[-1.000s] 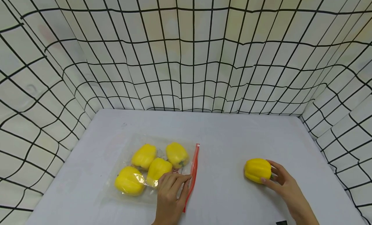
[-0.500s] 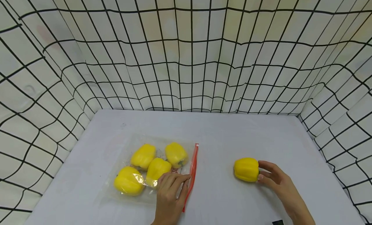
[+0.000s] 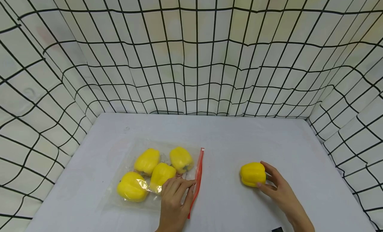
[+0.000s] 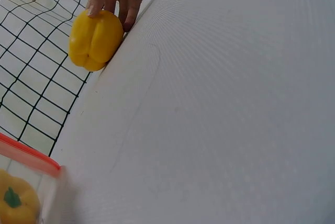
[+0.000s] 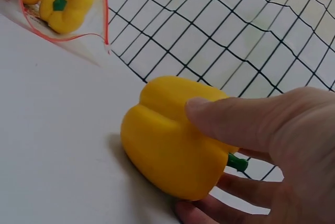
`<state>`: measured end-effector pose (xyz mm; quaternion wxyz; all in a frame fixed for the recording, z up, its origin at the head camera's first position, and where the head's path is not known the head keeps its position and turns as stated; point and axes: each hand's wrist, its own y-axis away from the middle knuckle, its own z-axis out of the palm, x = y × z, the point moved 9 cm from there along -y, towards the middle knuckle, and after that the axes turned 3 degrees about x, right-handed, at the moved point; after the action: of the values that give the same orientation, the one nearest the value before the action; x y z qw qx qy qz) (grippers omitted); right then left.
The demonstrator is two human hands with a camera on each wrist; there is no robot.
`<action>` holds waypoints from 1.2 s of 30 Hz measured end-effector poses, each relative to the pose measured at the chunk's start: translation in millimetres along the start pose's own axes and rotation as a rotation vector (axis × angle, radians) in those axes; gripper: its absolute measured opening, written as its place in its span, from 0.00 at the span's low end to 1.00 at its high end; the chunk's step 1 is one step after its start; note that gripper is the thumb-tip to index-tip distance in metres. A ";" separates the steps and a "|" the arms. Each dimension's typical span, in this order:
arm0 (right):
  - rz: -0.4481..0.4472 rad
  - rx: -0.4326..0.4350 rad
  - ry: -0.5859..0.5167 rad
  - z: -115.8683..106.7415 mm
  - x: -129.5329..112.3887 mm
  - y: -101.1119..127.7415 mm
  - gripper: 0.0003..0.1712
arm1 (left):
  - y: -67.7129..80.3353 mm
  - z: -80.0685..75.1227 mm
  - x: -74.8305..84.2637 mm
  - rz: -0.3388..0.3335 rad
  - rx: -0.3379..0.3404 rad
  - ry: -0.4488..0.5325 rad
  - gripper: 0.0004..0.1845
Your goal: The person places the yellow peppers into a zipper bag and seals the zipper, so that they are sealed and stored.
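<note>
My left hand (image 3: 176, 200) pinches the red-edged mouth of a clear zip bag (image 3: 155, 201), which lies on the white table. Several yellow bell peppers (image 3: 133, 187) are inside it. Seen from the right wrist, the red rim (image 5: 108, 12) of the bag stands parted. To the right, my right hand (image 3: 276, 185) holds a single yellow bell pepper (image 3: 252, 174) at its stem end. In the right wrist view its thumb (image 5: 209, 119) lies on the pepper's upper side and the other fingers (image 5: 246, 190) are around the green stem (image 5: 238, 162). The pepper lies on its side, its bottom pointing left.
A black wire grid (image 3: 197, 64) in front of white panels encloses the white table (image 3: 227, 142) at the back and both sides. A small black object (image 3: 277, 229) shows beside my right forearm at the bottom edge.
The lone pepper has moved left toward the bag, mostly in the first half second. My right fingers have since shifted farther round it. My left hand and the bag have stayed put.
</note>
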<state>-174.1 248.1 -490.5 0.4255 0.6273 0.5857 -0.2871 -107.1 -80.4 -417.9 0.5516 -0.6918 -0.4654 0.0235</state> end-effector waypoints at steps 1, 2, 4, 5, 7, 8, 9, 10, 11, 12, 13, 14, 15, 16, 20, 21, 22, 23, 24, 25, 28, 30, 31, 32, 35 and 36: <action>-0.003 0.007 0.005 0.6 -0.5 -0.4 0.47 | 0.2 -0.1 -0.1 0.000 0.000 -0.001 0.09; -0.005 0.016 0.009 1.0 -0.6 -0.6 0.47 | 0.3 -0.1 -0.3 -0.001 -0.001 -0.001 0.09; 0.004 0.036 0.015 1.4 0.1 -1.0 0.47 | 0.6 0.0 -0.5 -0.002 -0.003 -0.001 0.09; 0.009 0.043 0.012 1.7 0.5 -1.2 0.46 | 0.8 0.0 -0.6 -0.002 -0.003 0.000 0.10; 0.026 0.062 0.006 2.4 1.8 -2.0 0.46 | 1.2 0.2 -1.0 -0.005 -0.007 -0.001 0.10; 0.034 0.070 0.003 3.1 2.5 -2.4 0.47 | 1.4 0.4 -1.2 -0.007 -0.008 -0.001 0.10; 0.043 0.075 0.000 3.9 3.0 -2.9 0.47 | 1.7 0.6 -1.4 -0.009 -0.011 -0.001 0.10; 0.047 0.078 -0.008 4.8 3.1 -3.4 0.47 | 1.9 0.8 -1.6 -0.012 -0.013 0.000 0.10; 0.052 0.079 -0.018 5.9 3.1 -3.7 0.47 | 2.1 0.9 -1.7 -0.012 -0.013 0.001 0.10; 0.057 0.080 -0.025 7.2 3.1 -3.9 0.47 | 2.2 1.1 -1.8 -0.013 -0.015 0.001 0.10; 0.059 0.078 -0.031 8.5 2.9 -4.0 0.47 | 2.3 1.1 -1.6 -0.013 -0.014 0.002 0.10; 0.060 0.076 -0.035 9.7 2.5 -4.0 0.47 | 2.2 1.2 -1.6 -0.015 -0.016 0.004 0.10; 0.062 0.076 -0.035 10.6 2.1 -4.1 0.47 | 2.1 1.2 -1.3 -0.015 -0.016 0.007 0.10; 0.062 0.075 -0.042 11.5 1.5 -4.0 0.47 | 1.9 1.2 -1.1 -0.015 -0.016 0.010 0.10; 0.055 0.070 -0.074 16.6 -0.7 -4.7 0.46 | 1.3 1.3 0.1 -0.016 -0.017 0.014 0.09; 0.052 0.067 -0.085 18.2 -1.3 -5.0 0.46 | 1.1 1.2 0.3 -0.016 -0.016 0.014 0.09; 0.049 0.062 -0.097 20.1 -1.9 -5.2 0.46 | 1.0 1.1 0.4 -0.017 -0.016 0.012 0.10; 0.046 0.058 -0.105 21.8 -2.7 -5.5 0.46 | 0.9 1.0 0.6 -0.018 -0.016 0.011 0.10; 0.038 0.055 -0.104 23.5 -4.0 -5.8 0.46 | 0.7 0.9 0.7 -0.020 -0.016 0.010 0.10; 0.033 0.052 -0.096 25.2 -5.3 -6.1 0.45 | 0.5 0.9 0.6 -0.024 -0.018 0.008 0.11; 0.020 0.046 -0.071 30.0 -9.7 -6.6 0.44 | 0.4 1.1 0.4 -0.032 -0.023 0.009 0.11; 0.004 0.044 -0.058 33.2 -13.8 -7.3 0.43 | 0.4 1.3 0.0 -0.037 -0.027 0.009 0.10; 0.000 0.041 -0.063 34.9 -15.6 -7.7 0.43 | 0.5 1.3 -0.3 -0.039 -0.028 0.009 0.10; -0.004 0.035 -0.073 37.0 -17.4 -8.0 0.42 | 0.4 1.2 -0.2 -0.038 -0.027 0.009 0.10; -0.024 0.023 -0.100 43.4 -23.5 -8.9 0.41 | 0.2 1.1 -0.6 -0.041 -0.029 0.007 0.11; -0.033 0.015 -0.111 46.0 -25.3 -8.9 0.41 | 0.0 0.9 -0.6 -0.041 -0.029 0.006 0.12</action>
<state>-180.2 195.2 -492.3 0.4479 0.6040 0.5690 -0.3329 -108.0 -80.1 -418.6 0.5432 -0.6902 -0.4781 0.0034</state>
